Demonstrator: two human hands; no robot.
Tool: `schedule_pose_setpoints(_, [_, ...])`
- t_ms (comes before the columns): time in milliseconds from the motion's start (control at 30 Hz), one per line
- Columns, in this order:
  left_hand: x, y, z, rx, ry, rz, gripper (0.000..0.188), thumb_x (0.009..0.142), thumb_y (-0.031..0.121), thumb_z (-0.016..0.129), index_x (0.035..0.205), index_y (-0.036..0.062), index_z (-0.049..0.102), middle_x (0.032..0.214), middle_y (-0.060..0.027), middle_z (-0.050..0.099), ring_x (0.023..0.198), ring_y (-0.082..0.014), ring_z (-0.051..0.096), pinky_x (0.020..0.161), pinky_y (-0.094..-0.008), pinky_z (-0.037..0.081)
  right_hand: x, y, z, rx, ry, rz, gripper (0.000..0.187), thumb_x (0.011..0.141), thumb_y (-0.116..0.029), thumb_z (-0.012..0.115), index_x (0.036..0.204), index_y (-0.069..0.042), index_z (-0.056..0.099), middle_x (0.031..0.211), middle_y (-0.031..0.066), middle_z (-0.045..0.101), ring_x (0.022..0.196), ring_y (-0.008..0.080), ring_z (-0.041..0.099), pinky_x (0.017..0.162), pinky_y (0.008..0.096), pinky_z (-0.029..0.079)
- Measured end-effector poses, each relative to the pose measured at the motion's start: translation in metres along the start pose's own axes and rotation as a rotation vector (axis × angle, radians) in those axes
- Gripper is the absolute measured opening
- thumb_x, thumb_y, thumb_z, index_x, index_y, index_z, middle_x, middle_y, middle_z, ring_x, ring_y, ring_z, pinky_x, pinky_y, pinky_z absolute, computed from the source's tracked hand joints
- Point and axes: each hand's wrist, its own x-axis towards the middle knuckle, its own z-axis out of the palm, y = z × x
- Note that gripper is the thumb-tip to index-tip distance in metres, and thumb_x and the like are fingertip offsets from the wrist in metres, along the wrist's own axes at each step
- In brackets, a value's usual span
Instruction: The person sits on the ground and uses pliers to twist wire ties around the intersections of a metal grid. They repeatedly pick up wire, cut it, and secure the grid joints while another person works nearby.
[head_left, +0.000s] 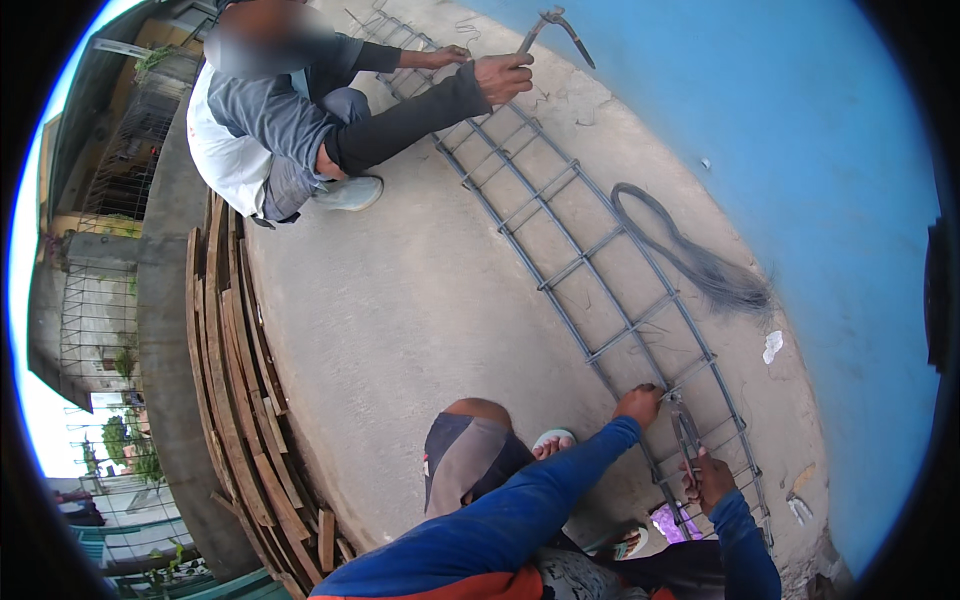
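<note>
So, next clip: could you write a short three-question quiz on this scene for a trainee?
1. Which of the person's own hands grips pincers?
2. True or false: the co-worker also holds a pincer-like tool.
3. Where does the wire bundle lie?
A) in the co-worker's lap
B) on the concrete ground beside the rebar frame
C) across the person's knee

Key:
1. The right hand; the left hand is at the frame, near the tool's tip.
2. True.
3. B.
</note>
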Motion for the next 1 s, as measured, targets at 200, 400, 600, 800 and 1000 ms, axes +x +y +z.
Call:
schedule_pose_setpoints(200, [-0.001,-0.002,0.002,-0.024,0.034,0.015,0.024,0.086,0.011,0.057,0.107,0.0061,0.067,0.106,-0.0198,0.064,0.099,-0.0378,0.062,0.087,-0.0449,0.051,-0.011,-0.026,0.010,-1.104,0.445,-0.497,0.038,0.080,-0.024,0.074,0.106,-0.002,0.057,0.085,0.0126,0.063,0.065,0.0269,0.063,0.061,0.0374,0.049])
schedule_pose_setpoints(400, [0.001,-0.002,0.003,-0.015,-0.046,-0.019,0.023,0.083,0.012,0.059,0.105,0.0054,0.064,0.110,-0.0191,0.063,0.098,-0.0383,0.062,0.088,-0.0456,0.051,-0.013,-0.046,0.005,-1.644,0.678,-0.960,0.046,0.074,-0.023,0.078,0.108,-0.001,0.056,0.093,0.0141,0.059,0.074,0.0345,0.063,0.067,0.0454,0.050])
schedule_pose_setpoints(600, [0.001,-0.001,0.000,-0.011,-0.006,-0.012,0.021,0.083,0.012,0.058,0.102,0.0059,0.064,0.105,-0.0191,0.063,0.097,-0.0374,0.063,0.084,-0.0467,0.052,-0.007,-0.025,0.013,-1.267,0.606,-0.660,0.041,0.082,-0.031,0.073,0.106,-0.001,0.057,0.074,0.0132,0.057,0.055,0.0308,0.056,0.055,0.0437,0.047])
schedule_pose_setpoints(800, [-0.001,0.000,-0.003,-0.043,-0.001,0.016,0.020,0.082,0.009,0.057,0.101,0.0041,0.063,0.101,-0.0203,0.063,0.097,-0.0386,0.062,0.084,-0.0465,0.052,0.001,-0.009,0.013,0.105,0.028,0.073,0.041,0.092,-0.040,0.064,0.101,-0.001,0.056,0.064,0.0084,0.056,0.049,0.0218,0.056,0.045,0.0380,0.045])
schedule_pose_setpoints(1000, [-0.002,0.000,-0.001,-0.045,0.022,0.014,0.022,0.081,0.004,0.055,0.101,0.0023,0.064,0.100,-0.0218,0.064,0.096,-0.0398,0.062,0.085,-0.0452,0.052,0.005,0.001,0.025,-0.457,0.171,-0.252,0.041,0.085,-0.038,0.070,0.098,-0.002,0.054,0.068,0.0091,0.060,0.045,0.0199,0.057,0.039,0.0328,0.043])
